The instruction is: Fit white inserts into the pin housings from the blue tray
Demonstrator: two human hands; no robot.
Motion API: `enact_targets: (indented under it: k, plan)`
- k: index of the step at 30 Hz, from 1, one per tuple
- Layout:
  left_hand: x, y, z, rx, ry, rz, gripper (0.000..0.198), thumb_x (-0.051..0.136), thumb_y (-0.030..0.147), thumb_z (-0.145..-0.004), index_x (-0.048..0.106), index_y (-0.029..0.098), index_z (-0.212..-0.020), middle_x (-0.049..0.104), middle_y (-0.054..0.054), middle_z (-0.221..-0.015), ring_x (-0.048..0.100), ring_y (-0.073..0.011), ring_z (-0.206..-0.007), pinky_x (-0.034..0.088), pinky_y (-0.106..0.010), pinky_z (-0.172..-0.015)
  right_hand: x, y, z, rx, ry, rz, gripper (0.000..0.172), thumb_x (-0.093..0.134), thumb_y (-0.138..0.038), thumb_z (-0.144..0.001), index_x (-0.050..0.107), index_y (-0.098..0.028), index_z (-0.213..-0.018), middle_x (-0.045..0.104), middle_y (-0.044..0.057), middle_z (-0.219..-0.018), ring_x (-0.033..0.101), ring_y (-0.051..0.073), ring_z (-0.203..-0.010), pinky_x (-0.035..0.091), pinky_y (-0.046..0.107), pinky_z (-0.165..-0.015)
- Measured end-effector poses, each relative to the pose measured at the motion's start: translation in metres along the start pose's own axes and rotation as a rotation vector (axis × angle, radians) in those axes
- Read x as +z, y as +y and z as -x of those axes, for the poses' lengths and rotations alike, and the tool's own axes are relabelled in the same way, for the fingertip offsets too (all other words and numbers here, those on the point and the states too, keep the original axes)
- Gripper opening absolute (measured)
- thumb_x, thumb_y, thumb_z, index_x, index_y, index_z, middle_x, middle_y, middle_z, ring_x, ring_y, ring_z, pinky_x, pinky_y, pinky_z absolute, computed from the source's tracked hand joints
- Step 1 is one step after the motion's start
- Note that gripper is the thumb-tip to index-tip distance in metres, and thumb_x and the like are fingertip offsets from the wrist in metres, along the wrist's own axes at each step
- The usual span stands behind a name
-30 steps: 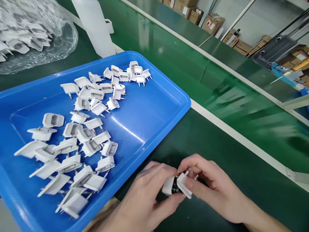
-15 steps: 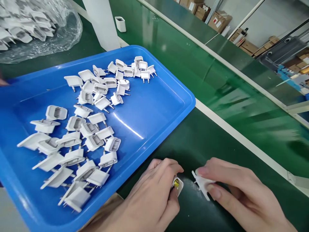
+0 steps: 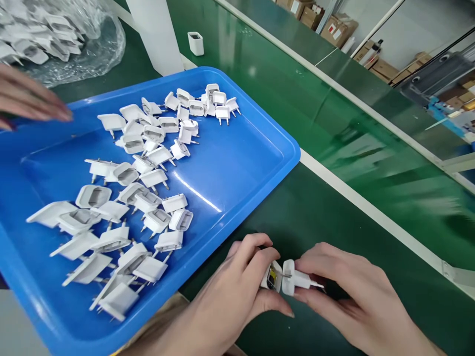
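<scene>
**Cap and body meet at the near edge of the bench**

My left hand (image 3: 230,296) is pinched around a small white plastic charger body (image 3: 272,275) whose open end shows yellow and dark parts inside. My right hand (image 3: 349,296) is clamped on a white plastic plug cap with two metal pins (image 3: 295,280), its flat face held against that open end. The two pieces touch, but I cannot tell whether they are seated; I judge the joining is in hand, not finished.

Plenty is left, I would say: the blue plastic tray (image 3: 260,148) at the bench's left side holds a loose heap of white plug caps (image 3: 141,198). Another person's hand (image 3: 29,101) reaches over its far-left rim (not mine).

The dark green bench mat (image 3: 334,227) runs beside a white strip (image 3: 371,207) and a glossy green conveyor belt (image 3: 297,99). A clear plastic bag of caps (image 3: 55,39) lies at the far left corner, brown cardboard boxes (image 3: 334,27) beyond.
</scene>
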State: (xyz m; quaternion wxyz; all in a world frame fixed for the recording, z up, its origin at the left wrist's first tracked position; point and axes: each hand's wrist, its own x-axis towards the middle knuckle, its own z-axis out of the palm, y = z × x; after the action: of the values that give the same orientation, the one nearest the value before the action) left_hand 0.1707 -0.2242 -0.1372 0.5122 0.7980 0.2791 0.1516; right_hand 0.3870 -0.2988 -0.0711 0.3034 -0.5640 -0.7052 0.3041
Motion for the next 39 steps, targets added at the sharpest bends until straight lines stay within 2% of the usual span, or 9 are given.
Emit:
enact_targets:
  k: [2,7,12,16,20,25,28,34,39]
  plan:
    - [0.003,0.0,0.0,-0.009,0.002,-0.013,0.035,0.08,0.041,-0.093,0.06,0.024,-0.117,0.057,-0.005,-0.133,0.066,-0.0241,-0.113,0.06,-0.031,-0.091,0.0,-0.001,0.004,-0.019,-0.034,0.07,0.021,0.06,-0.019,-0.107,0.058,-0.028,-0.125,0.067,0.002,-0.094,0.063,0.018,-0.073,0.053,0.028,-0.063]
    - [0.005,-0.005,0.005,-0.01,0.005,0.043,0.036,0.075,0.051,-0.092,0.06,0.022,-0.107,0.057,-0.005,-0.133,0.067,-0.0217,-0.104,0.059,-0.033,-0.091,0.003,0.001,0.008,0.043,-0.21,0.175,0.016,0.053,-0.023,-0.11,0.058,-0.026,-0.125,0.064,0.005,-0.103,0.064,0.021,-0.082,0.054,0.033,-0.066]
    - [0.007,-0.008,0.007,-0.008,0.021,0.033,0.035,0.068,0.055,-0.097,0.059,0.025,-0.113,0.056,-0.001,-0.135,0.065,-0.0128,-0.084,0.057,-0.027,-0.087,0.015,0.005,0.006,-0.044,-0.14,0.241,0.012,0.052,-0.022,-0.111,0.059,-0.022,-0.12,0.063,0.005,-0.099,0.061,0.019,-0.079,0.052,0.032,-0.064]
    - [0.007,-0.008,0.006,0.014,0.03,0.05,0.034,0.068,0.054,-0.099,0.057,0.026,-0.114,0.056,0.0,-0.134,0.067,-0.0135,-0.093,0.054,-0.023,-0.081,0.019,0.005,0.007,-0.086,-0.087,0.195,0.012,0.054,-0.02,-0.11,0.059,-0.021,-0.121,0.063,0.005,-0.099,0.06,0.018,-0.077,0.051,0.031,-0.065]
    - [0.006,-0.005,0.006,0.043,0.041,0.032,0.03,0.061,0.053,-0.103,0.058,0.025,-0.116,0.059,0.0,-0.132,0.067,-0.0153,-0.103,0.053,-0.024,-0.086,0.022,0.003,0.007,-0.06,-0.08,0.215,0.008,0.054,-0.02,-0.11,0.059,-0.021,-0.117,0.062,0.005,-0.099,0.061,0.018,-0.076,0.051,0.032,-0.066]
    - [0.007,-0.003,0.004,0.096,0.06,0.051,0.03,0.06,0.051,-0.104,0.058,0.022,-0.111,0.066,0.001,-0.113,0.064,-0.0171,-0.101,0.052,-0.027,-0.088,0.027,-0.001,0.005,-0.088,-0.083,0.312,0.011,0.051,-0.018,-0.111,0.055,-0.019,-0.121,0.063,0.005,-0.093,0.058,0.018,-0.073,0.044,0.033,-0.06]
    - [0.01,-0.005,0.004,0.134,0.101,0.039,0.028,0.061,0.049,-0.104,0.056,0.022,-0.109,0.066,0.002,-0.109,0.063,-0.0181,-0.1,0.053,-0.028,-0.086,0.028,-0.003,0.005,-0.05,-0.147,0.332,0.011,0.045,-0.018,-0.113,0.057,-0.019,-0.114,0.061,0.004,-0.091,0.056,0.019,-0.073,0.041,0.034,-0.061]
    - [0.014,-0.007,0.003,0.155,0.132,0.015,0.029,0.073,0.043,-0.098,0.055,0.023,-0.111,0.065,0.003,-0.113,0.062,-0.019,-0.103,0.053,-0.03,-0.087,0.02,-0.001,0.002,0.036,-0.324,0.256,0.019,0.039,-0.01,-0.109,0.052,-0.02,-0.101,0.055,0.001,-0.089,0.05,0.018,-0.075,0.036,0.033,-0.062]
    - [0.016,-0.007,0.005,0.145,0.153,0.024,0.032,0.073,0.047,-0.097,0.054,0.023,-0.109,0.067,0.003,-0.113,0.064,-0.0187,-0.104,0.054,-0.031,-0.087,0.014,0.001,-0.003,0.088,-0.393,0.186,0.017,0.039,-0.009,-0.108,0.048,-0.021,-0.1,0.053,0.001,-0.09,0.048,0.018,-0.077,0.036,0.033,-0.064]
